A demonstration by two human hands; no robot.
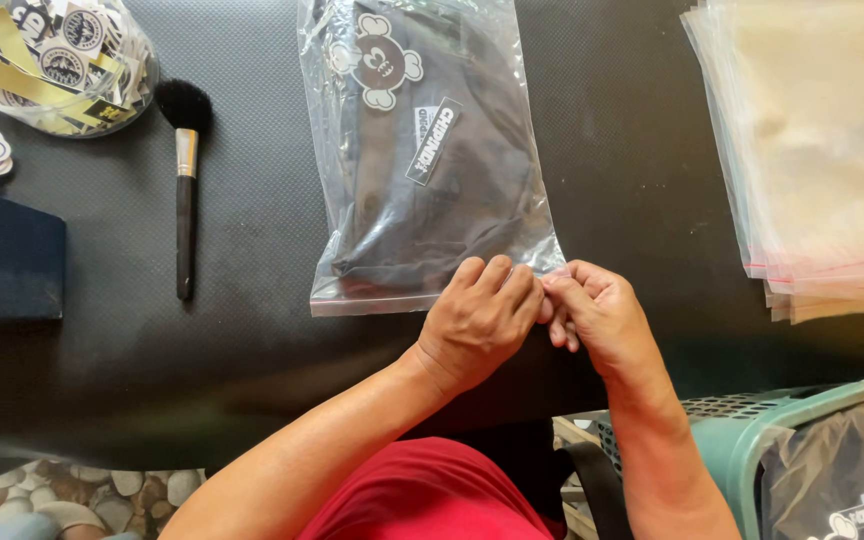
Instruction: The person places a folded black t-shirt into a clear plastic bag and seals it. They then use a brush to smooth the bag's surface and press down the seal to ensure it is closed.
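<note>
A clear zip bag [422, 150] lies on the black table [252, 330], holding a folded black garment with a white cartoon sticker and a small label. My left hand [477, 320] and my right hand [597, 310] meet at the bag's near right corner, fingertips pinching its sealing strip. Both hands press on that edge, side by side and touching each other.
A black makeup-style brush [185, 180] lies left of the bag. A clear container of stickers [52, 60] stands at the far left, above a dark blue box [7, 255]. A stack of empty clear bags [822, 150] is at right. A green basket [752, 440] holds packed bags.
</note>
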